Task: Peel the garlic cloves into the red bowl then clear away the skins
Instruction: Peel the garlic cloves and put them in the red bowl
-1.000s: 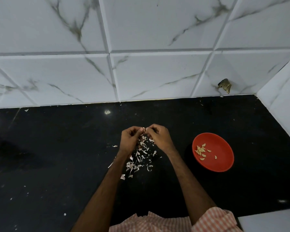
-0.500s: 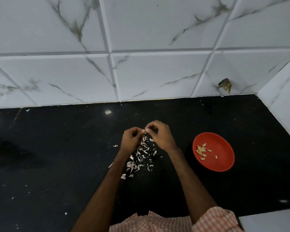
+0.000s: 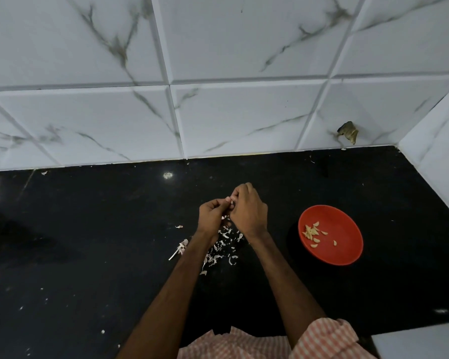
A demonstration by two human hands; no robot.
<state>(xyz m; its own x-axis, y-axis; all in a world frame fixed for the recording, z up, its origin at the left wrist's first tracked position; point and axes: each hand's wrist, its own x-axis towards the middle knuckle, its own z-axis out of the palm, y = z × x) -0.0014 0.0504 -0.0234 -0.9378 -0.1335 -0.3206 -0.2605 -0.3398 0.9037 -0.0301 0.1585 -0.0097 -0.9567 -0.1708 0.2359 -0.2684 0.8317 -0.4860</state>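
Black countertop (image 3: 88,242), marble-tiled wall (image 3: 244,47)

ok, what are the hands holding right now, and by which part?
A small pale garlic clove, pinched between fingertips of left hand and right hand; which end each grips is hidden.

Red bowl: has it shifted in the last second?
No. The bowl sits in the same spot below the wall mark.
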